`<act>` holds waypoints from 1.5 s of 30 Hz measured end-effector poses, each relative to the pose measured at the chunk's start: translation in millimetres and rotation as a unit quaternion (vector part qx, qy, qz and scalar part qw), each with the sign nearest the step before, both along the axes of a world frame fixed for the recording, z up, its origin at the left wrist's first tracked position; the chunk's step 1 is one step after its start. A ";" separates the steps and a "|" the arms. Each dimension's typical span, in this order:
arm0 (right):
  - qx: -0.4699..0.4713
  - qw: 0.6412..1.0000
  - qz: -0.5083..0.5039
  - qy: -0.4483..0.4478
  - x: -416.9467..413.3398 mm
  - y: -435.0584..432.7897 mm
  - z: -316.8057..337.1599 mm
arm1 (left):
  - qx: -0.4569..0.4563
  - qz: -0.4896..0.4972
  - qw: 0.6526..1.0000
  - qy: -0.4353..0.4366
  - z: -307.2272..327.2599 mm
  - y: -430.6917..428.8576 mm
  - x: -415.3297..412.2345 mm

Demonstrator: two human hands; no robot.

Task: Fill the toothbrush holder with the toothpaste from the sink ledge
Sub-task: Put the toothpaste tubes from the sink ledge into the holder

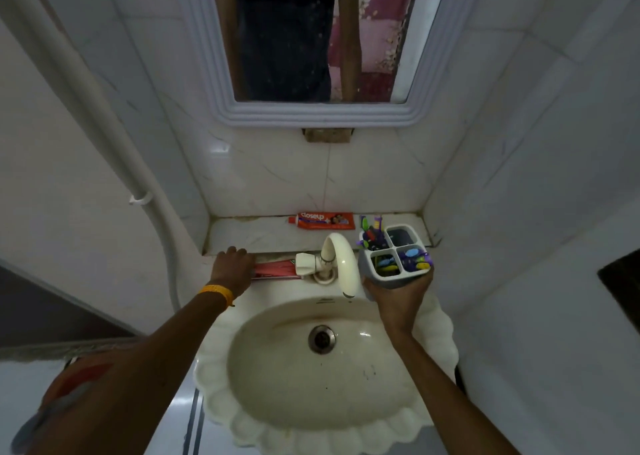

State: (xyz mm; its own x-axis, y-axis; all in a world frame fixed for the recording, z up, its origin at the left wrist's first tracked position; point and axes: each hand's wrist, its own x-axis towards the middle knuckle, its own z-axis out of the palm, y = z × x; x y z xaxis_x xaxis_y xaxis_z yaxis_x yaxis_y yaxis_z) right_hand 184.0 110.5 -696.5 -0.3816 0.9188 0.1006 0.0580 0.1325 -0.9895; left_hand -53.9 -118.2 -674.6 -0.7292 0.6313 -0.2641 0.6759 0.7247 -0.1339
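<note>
A: What's the room like?
B: A small white-tiled bathroom corner, dim, with a cream scalloped sink (440, 347) nearest the camera and its metal drain (322, 339) in the middle of the bowl.
A: And the hands?
B: The right hand (398, 298) is clamped around the base of a grey four-compartment toothbrush holder (394, 260), held above the sink's right rim. Three compartments hold toothbrushes (414, 257); the far right one looks dark, contents unclear.
A: The left?
B: The left hand (232, 262), with a yellow wristband (217, 291), lies palm down on one end of a red toothpaste tube (277, 269) lying on the sink ledge, left of the cream tap (341, 264). Whether the fingers have closed on it, I cannot tell.
A: Anything behind?
B: A second red Closeup toothpaste tube (325, 220) lies flat on the marble shelf (249, 234) against the wall, and above hangs a white-framed mirror (207, 73).
</note>
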 end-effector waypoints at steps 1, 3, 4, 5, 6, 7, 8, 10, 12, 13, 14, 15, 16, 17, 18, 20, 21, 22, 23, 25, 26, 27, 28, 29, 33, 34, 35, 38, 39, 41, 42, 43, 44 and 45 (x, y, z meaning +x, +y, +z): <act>-0.003 1.000 0.003 0.007 -0.2 -0.6 1.6 | 0.007 -0.001 1.000 -0.004 -0.9 -1.4 -1.5; -0.003 1.000 0.005 0.010 -0.1 -2.2 5.0 | 0.029 -0.006 0.999 -0.023 0.4 -2.3 -2.3; -0.004 1.000 0.004 0.011 -0.2 -2.0 4.9 | 0.048 -0.006 0.998 -0.038 3.4 -2.0 -2.3; -0.002 1.000 0.004 0.012 -0.3 -1.6 4.2 | 0.072 -0.005 0.996 -0.060 7.2 -1.8 -2.1; 0.000 1.000 0.004 0.011 0.1 -0.8 3.3 | 0.102 -0.007 0.992 -0.081 11.6 -0.9 -1.8; -0.001 1.000 0.003 0.008 0.3 -0.4 2.4 | 0.130 -0.012 0.987 -0.097 17.5 -0.7 -2.1; -0.003 1.000 0.003 0.006 1.1 -0.1 1.8 | 0.153 -0.019 0.982 -0.108 23.9 0.2 -2.4; -0.009 1.000 0.004 0.008 3.8 -0.3 0.6 | 0.191 -0.036 0.974 -0.114 40.3 1.5 -2.1; 0.009 1.000 0.011 0.007 5.7 -2.3 0.9 | 0.230 -0.051 0.966 -0.102 57.6 3.2 -1.9; 0.018 1.000 0.013 0.012 6.3 -3.0 1.5 | 0.249 -0.057 0.963 -0.090 66.9 4.4 -1.4; 0.026 0.999 0.014 0.016 6.3 -3.0 0.7 | 0.262 -0.063 0.960 -0.079 75.9 5.4 -0.8; 0.032 0.999 0.014 0.015 7.1 -2.2 0.7 | 0.272 -0.069 0.957 -0.067 85.7 7.4 0.8; 0.034 0.999 0.015 0.013 7.9 -1.7 2.2 | 0.281 -0.073 0.955 -0.059 96.7 9.9 2.3; 0.035 0.999 0.012 0.007 9.1 -0.9 0.4 | 0.294 -0.071 0.952 -0.050 107.1 12.4 4.3; 0.034 0.999 0.009 0.004 9.2 0.2 0.0 | 0.313 -0.069 0.946 -0.037 120.1 16.4 6.3; 0.029 0.999 0.012 -0.005 8.9 -0.7 -1.8 | 0.374 -0.066 0.925 -0.007 145.3 25.0 12.5; 0.027 1.000 0.013 -0.006 9.3 -0.1 -3.7 | 0.411 -0.058 0.910 0.003 158.3 32.1 17.0; 0.025 1.000 0.014 -0.005 9.4 1.0 -4.9 | 0.446 -0.045 0.894 0.003 171.4 41.7 22.9; 0.024 1.000 0.015 -0.006 9.4 1.6 -6.1 | 0.477 -0.032 0.878 -0.002 182.6 53.4 29.9; 0.021 1.000 0.012 -0.010 8.9 3.8 -9.5 | 0.507 -0.021 0.862 -0.008 198.0 82.1 46.1; 0.021 1.000 0.010 -0.011 8.4 4.3 -11.8 | 0.502 -0.026 0.864 -0.005 201.9 96.9 54.5; 0.019 1.000 0.009 -0.012 8.7 4.4 -13.6 | 0.488 -0.039 0.872 0.003 203.7 111.5 63.2; 0.019 1.000 0.007 -0.015 8.4 4.3 -15.7 | 0.470 -0.058 0.880 0.015 204.1 123.9 70.5; 0.020 1.000 0.006 -0.017 8.0 4.3 -17.4 | 0.456 -0.079 0.886 0.027 204.3 133.9 75.9; 0.017 1.000 0.009 -0.012 7.2 7.2 -23.2 | 0.436 -0.134 0.887 0.068 213.2 153.6 77.7; 0.012 1.000 0.011 -0.006 6.8 7.1 -22.8 | 0.442 -0.132 0.884 0.074 216.8 154.8 74.4; 0.007 1.000 0.011 -0.001 6.6 8.0 -24.8 | 0.448 -0.126 0.882 0.079 220.8 157.2 72.0; 0.003 1.000 0.019 0.004 6.1 9.7 -28.6 | 0.470 -0.096 0.875 0.070 227.7 167.4 70.8; 0.005 1.000 0.023 0.001 6.1 10.1 -30.2 | 0.478 -0.090 0.872 0.058 228.2 172.3 73.8; 0.011 0.999 0.031 -0.005 6.5 11.6 -32.3 | 0.486 -0.089 0.869 0.030 226.2 184.8 84.6; 0.017 0.999 0.034 -0.006 6.6 13.0 -32.8 | 0.483 -0.089 0.871 0.016 222.7 191.9 90.7; 0.023 0.999 0.037 -0.009 7.0 13.4 -32.7 | 0.477 -0.088 0.875 0.004 217.0 198.6 96.0; 0.029 0.999 0.036 -0.012 7.3 13.4 -31.1 | 0.471 -0.084 0.878 -0.006 210.1 204.8 100.6; 0.034 0.999 0.033 -0.014 7.4 13.6 -30.6 | 0.467 -0.075 0.881 -0.017 202.7 210.5 104.2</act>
